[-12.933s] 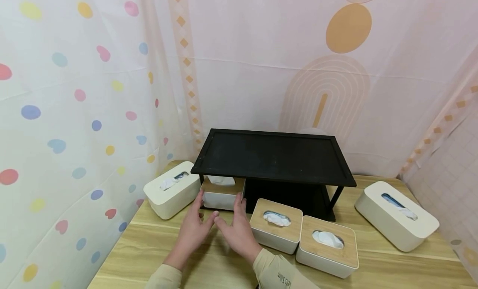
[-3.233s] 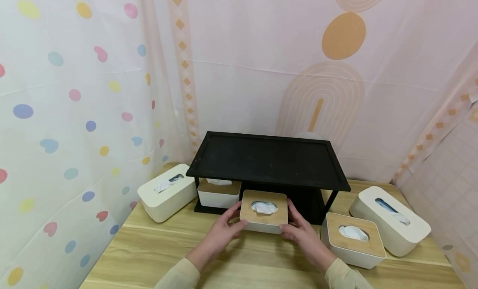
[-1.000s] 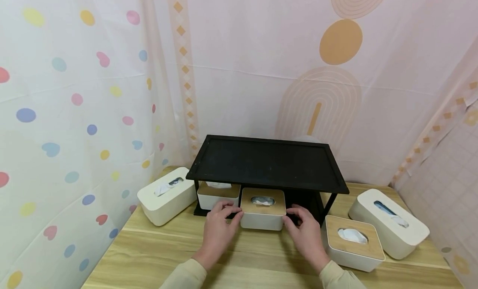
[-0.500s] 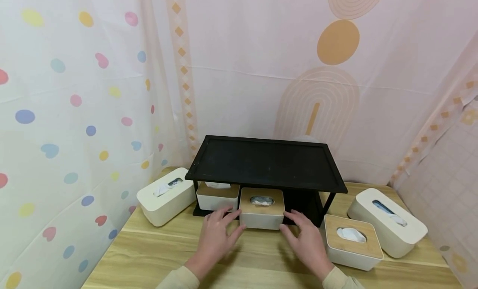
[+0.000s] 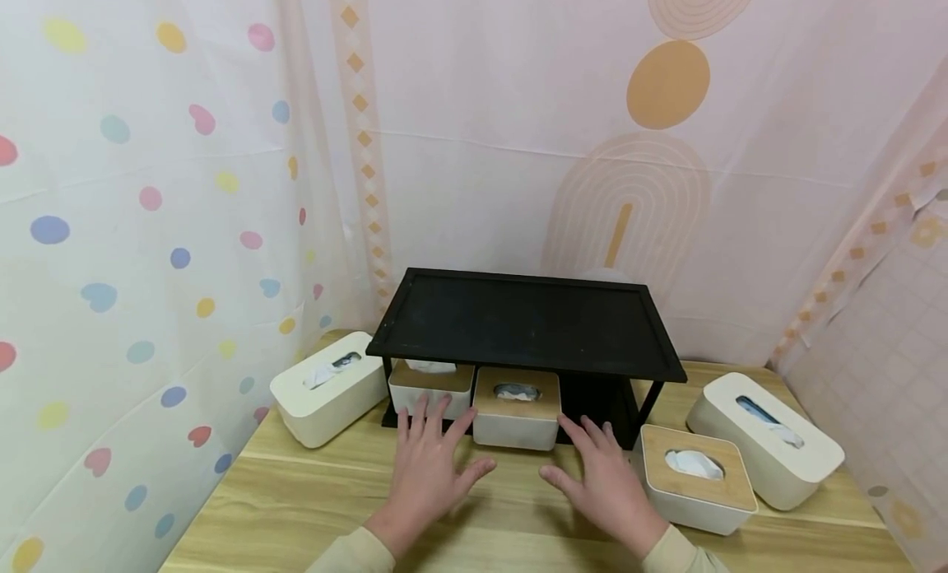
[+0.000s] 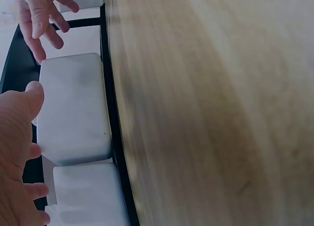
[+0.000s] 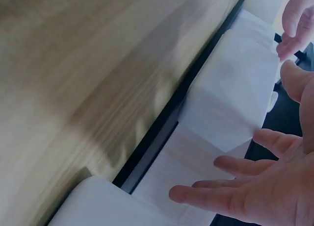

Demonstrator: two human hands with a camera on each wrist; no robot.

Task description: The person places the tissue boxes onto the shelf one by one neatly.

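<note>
- Black rack (image 5: 526, 318) at the back of the wooden tabletop (image 5: 518, 528); from where I sit, far off, the head view shows me its flat top board (image 5: 511, 322) and the low shelf (image 5: 606, 398) under it.
- Middle box (image 5: 514, 431), white with a wooden lid, sits flat on that low shelf; its back end is hidden under the top board, and its front is by the shelf's front edge.
- Left hand (image 5: 427, 474) is loose, fingers spread, and it has let go of everything; its fingers show in front of the left box (image 5: 437, 381), but I can't tell if they touch it.
- Right hand (image 5: 606, 480) has its fingers out long and grips nothing; one fingertip is right at the side of the middle box; touching or just beside, I can't say.
- Done, as I judge it: two boxes with wooden lids are on the low shelf, side by side, and both look well set.
- Left over, I think: the third box (image 5: 696, 484) with a wooden lid is out on the tabletop; so are the left long box (image 5: 326, 404) and the right long box (image 5: 763, 449), one at each side of the rack.
</note>
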